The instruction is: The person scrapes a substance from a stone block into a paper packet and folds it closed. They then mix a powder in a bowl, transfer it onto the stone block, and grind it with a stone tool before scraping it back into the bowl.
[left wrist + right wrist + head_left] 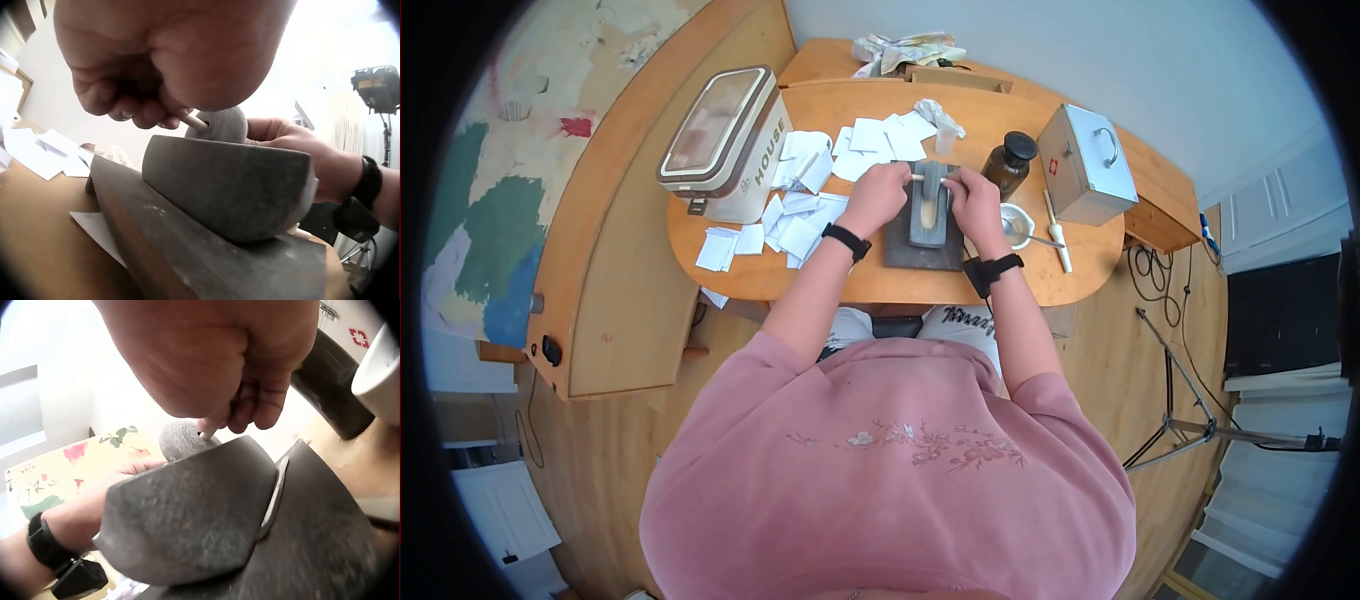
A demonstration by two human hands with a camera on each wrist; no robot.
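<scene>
Gripping the stick (pixel 195 121), I have left hand (pixel 880 194) and right hand (pixel 978 205) curled round its ends, though my view of each hold is poor; the wheel (pixel 225 125) stands partly inside the trough (pixel 231 187). I expect heavy, rigid, chippable stone, best held by those ends.

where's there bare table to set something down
Bare table shows behind the paper slips and in front of the white bowl, beside the white wand. Crowded: slips between lidded container and dark slab; bottle beside bowl.
</scene>
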